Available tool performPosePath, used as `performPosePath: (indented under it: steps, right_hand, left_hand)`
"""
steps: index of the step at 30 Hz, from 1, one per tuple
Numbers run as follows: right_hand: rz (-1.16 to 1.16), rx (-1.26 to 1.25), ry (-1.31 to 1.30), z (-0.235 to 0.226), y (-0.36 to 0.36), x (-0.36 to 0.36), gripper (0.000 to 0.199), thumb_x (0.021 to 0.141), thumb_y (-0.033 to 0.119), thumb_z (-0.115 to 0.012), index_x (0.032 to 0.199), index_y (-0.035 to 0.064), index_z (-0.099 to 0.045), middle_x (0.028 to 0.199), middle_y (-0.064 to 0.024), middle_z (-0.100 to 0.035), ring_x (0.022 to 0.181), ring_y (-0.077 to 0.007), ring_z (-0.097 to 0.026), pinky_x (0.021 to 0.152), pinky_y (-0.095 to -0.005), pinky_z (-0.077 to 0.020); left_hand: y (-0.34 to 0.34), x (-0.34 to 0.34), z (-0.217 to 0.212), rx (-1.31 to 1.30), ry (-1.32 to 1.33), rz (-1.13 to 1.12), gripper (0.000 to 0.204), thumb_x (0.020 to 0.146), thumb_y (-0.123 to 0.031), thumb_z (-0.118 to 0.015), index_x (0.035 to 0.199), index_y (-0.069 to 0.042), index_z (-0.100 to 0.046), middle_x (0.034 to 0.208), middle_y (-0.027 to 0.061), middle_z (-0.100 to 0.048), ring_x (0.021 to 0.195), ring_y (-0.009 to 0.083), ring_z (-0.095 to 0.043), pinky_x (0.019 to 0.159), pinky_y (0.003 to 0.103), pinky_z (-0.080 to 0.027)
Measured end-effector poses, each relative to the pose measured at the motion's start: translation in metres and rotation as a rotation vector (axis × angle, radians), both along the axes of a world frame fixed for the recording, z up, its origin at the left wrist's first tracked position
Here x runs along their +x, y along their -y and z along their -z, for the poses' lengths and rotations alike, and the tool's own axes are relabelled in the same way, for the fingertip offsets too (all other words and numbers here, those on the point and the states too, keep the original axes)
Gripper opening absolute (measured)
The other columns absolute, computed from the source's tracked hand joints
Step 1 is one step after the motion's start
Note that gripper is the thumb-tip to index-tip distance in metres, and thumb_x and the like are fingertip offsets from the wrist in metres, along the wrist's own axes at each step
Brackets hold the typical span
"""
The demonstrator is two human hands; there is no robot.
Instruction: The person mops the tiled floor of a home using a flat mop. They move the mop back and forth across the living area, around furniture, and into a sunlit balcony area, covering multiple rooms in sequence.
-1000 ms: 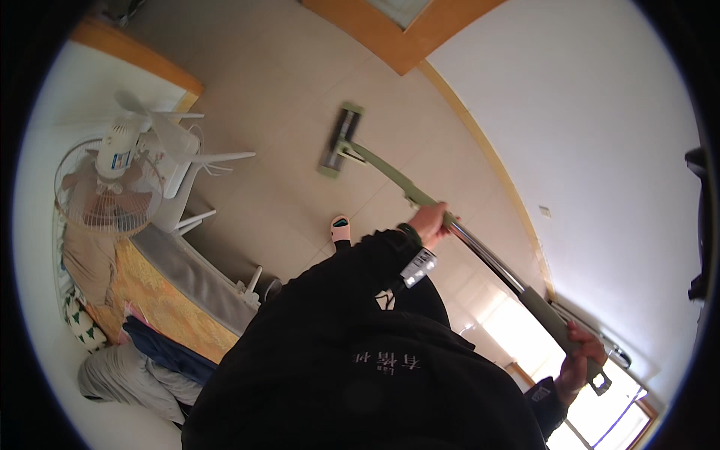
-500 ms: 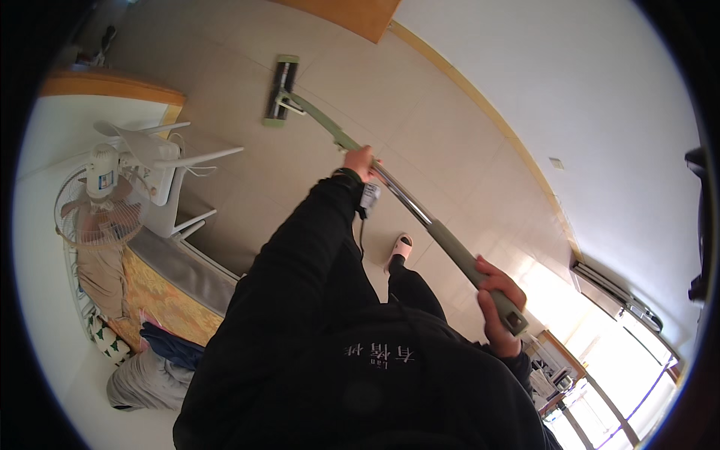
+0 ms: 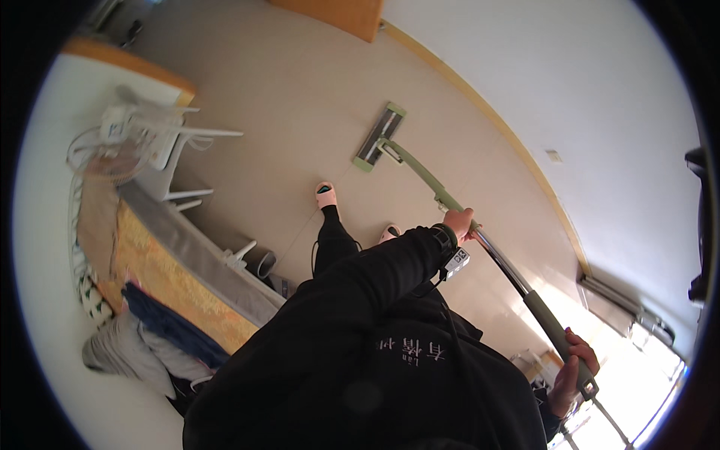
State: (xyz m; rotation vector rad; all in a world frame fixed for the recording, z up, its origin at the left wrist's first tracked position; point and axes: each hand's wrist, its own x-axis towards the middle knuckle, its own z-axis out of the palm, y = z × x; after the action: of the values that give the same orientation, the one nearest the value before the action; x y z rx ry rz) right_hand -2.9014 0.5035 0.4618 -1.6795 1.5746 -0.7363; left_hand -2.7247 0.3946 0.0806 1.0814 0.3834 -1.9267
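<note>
A long green mop (image 3: 426, 178) with a silver middle tube slants across the floor. Its flat rectangular head (image 3: 391, 120), green at both ends and dark along the middle, lies on the tiles ahead of me. My left hand (image 3: 459, 223) is wrapped round the shaft just below the green curved neck. A small device with a display (image 3: 455, 262) hangs by that wrist. Lower right, my right hand (image 3: 577, 367) is closed round the thick green grip near its end.
White chair (image 3: 169, 150) and fan (image 3: 116, 142) stand on the left, beside a bed (image 3: 180, 262) with folded clothes (image 3: 161, 330). A wooden door (image 3: 337, 13) is at the far end. The white wall (image 3: 570, 90) runs along the right. My pink slippers (image 3: 325, 196) are on the tiles.
The mop head has swung right and nearer to me. Both hands, still on the shaft, have moved right and down. One foot has moved forward and left.
</note>
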Motion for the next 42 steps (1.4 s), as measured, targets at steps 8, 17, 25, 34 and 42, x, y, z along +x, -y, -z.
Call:
performPosePath:
  steps: [8, 17, 25, 34, 42]
  right_hand:
    - [-0.348, 0.061, 0.253, 0.047, 0.058, 0.025, 0.029, 0.085, 0.025, -0.065, 0.093, -0.0022, -0.057, 0.098, -0.0246, -0.065, 0.100, -0.0395, -0.065, 0.093, -0.0486, -0.0507]
    - [-0.900, 0.235, 0.472, 0.172, 0.040, 0.254, 0.013, 0.076, 0.005, -0.073, 0.088, 0.0003, -0.068, 0.100, -0.0218, -0.069, 0.103, -0.0379, -0.067, 0.086, -0.0415, -0.0570]
    - [-0.969, 0.225, 0.562, 0.295, -0.023, 0.400, 0.022, 0.076, -0.005, -0.073, 0.096, -0.0003, -0.065, 0.113, -0.0192, -0.065, 0.111, -0.0376, -0.063, 0.091, -0.0406, -0.0551]
    - [-0.842, 0.514, 0.605, 0.413, -0.068, 0.493, 0.020, 0.080, -0.003, -0.071, 0.098, 0.0021, -0.062, 0.128, -0.0206, -0.058, 0.127, -0.0387, -0.052, 0.100, -0.0399, -0.0469]
    - [-0.690, 0.576, 0.391, 0.363, -0.066, 0.421, 0.015, 0.081, 0.002, -0.071, 0.093, 0.0000, -0.062, 0.126, -0.0273, -0.058, 0.124, -0.0393, -0.055, 0.099, -0.0401, -0.0462]
  left_hand:
    - [-0.094, 0.112, -0.006, 0.114, 0.063, -0.406, 0.017, 0.094, -0.015, -0.052, 0.090, 0.000, -0.047, 0.082, 0.0124, -0.053, 0.076, 0.0242, -0.063, 0.055, 0.038, -0.048]
    - [-0.242, 0.370, 0.079, 0.037, 0.324, -0.598, 0.018, 0.094, -0.018, -0.053, 0.085, -0.003, -0.055, 0.067, 0.0077, -0.056, 0.066, 0.0215, -0.058, 0.064, 0.034, -0.049]
    - [-0.277, 0.565, 0.191, 0.087, 0.369, -0.653, 0.015, 0.089, -0.017, -0.054, 0.079, -0.005, -0.052, 0.070, 0.0080, -0.055, 0.066, 0.0196, -0.055, 0.061, 0.033, -0.047]
    - [-0.298, 0.711, 0.279, 0.269, 0.468, -0.490, 0.016, 0.089, -0.020, -0.052, 0.086, -0.003, -0.052, 0.077, 0.0098, -0.054, 0.068, 0.0218, -0.054, 0.065, 0.036, -0.049]
    - [-0.295, 0.610, 0.268, -0.220, 1.279, 0.448, 0.017, 0.089, -0.016, -0.056, 0.083, -0.001, -0.049, 0.075, 0.0133, -0.054, 0.064, 0.0277, -0.062, 0.051, 0.037, -0.050]
